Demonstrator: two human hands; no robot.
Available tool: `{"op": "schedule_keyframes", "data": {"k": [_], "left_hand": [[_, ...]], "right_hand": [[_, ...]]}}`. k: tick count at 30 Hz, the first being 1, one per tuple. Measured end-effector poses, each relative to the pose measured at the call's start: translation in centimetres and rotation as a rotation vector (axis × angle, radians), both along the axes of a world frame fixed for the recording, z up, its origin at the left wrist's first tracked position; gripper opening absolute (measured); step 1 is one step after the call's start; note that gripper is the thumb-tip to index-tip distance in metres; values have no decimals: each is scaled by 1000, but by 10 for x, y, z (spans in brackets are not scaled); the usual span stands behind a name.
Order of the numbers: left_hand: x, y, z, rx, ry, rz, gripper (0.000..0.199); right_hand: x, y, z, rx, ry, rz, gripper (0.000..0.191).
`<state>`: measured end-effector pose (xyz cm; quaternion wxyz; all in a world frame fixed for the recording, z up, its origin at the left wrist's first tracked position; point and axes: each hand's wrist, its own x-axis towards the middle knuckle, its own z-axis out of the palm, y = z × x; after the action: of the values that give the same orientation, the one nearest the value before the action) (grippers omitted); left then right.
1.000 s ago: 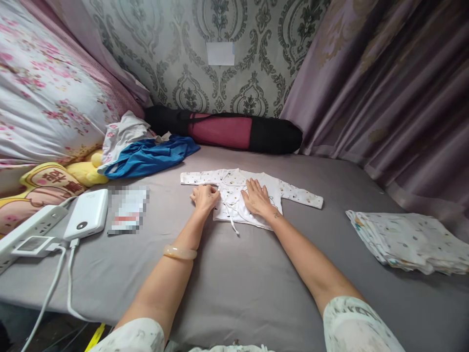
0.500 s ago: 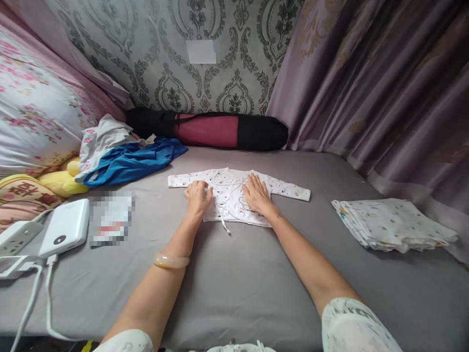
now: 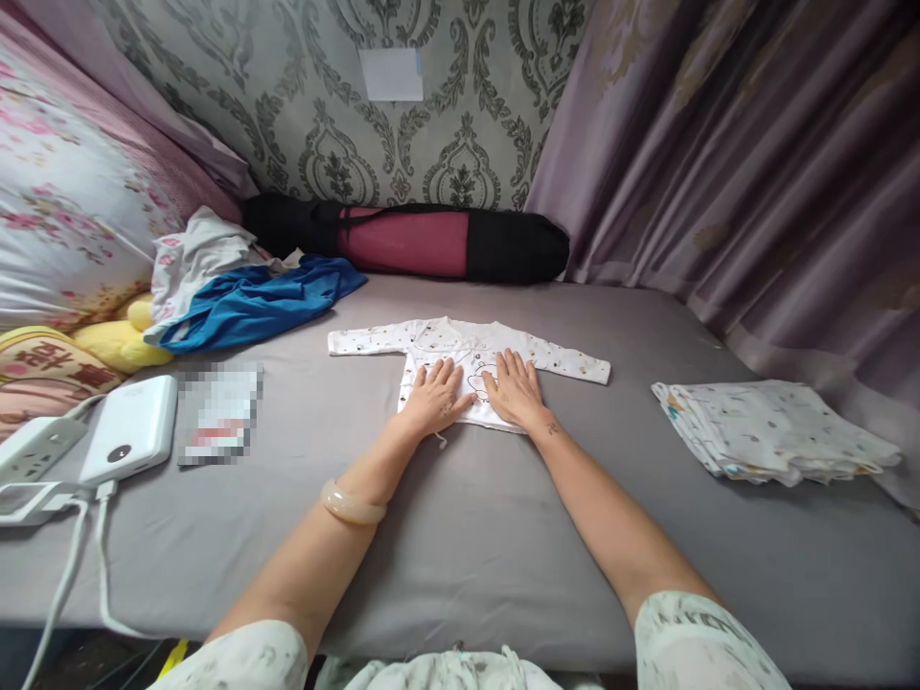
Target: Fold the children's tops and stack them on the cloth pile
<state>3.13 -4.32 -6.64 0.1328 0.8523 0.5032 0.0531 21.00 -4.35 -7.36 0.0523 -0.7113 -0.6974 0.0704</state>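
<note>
A small white printed shirt [image 3: 446, 337] lies spread on the grey sheet, both sleeves stretched out sideways. My left hand [image 3: 435, 396] rests flat on the lower left of its front, fingers spread. Flat on the lower right of the front is my right hand [image 3: 516, 388], its fingers also apart, partly covering a printed drawing. A tie end pokes out below the hem beside my left hand. Neither hand grips anything.
Folded printed cloths [image 3: 776, 431] lie at the right. At the left are a blue garment [image 3: 265, 302], a blurred packet [image 3: 219, 414], a white power bank [image 3: 130, 429] and a power strip [image 3: 39, 448] with cables. A black and red bag [image 3: 409, 241] lies along the wall.
My left hand has moved right and down from the shirt's left side, and its bent fingers have flattened out. My right hand has shifted slightly right. The view has tilted down a little.
</note>
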Motion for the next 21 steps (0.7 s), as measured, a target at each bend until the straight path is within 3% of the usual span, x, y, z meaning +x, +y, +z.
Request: {"op": "schedule_keyframes", "data": {"k": [3,8,16,21], "left_hand": [[1,-2,2,51,-10,39,59],[2,-2,-2,172,12,211,61],[-1,0,-11,72,122,191,67],[-1,1,-10,63,127,177,63]], "right_hand": [[-3,-7,7,23,-18,27,61],[-22,-25,16,48,-15,139,58],[-32,-30,8,-77,62,170,59],[-17,-16,21,-101,199,163,62]]}}
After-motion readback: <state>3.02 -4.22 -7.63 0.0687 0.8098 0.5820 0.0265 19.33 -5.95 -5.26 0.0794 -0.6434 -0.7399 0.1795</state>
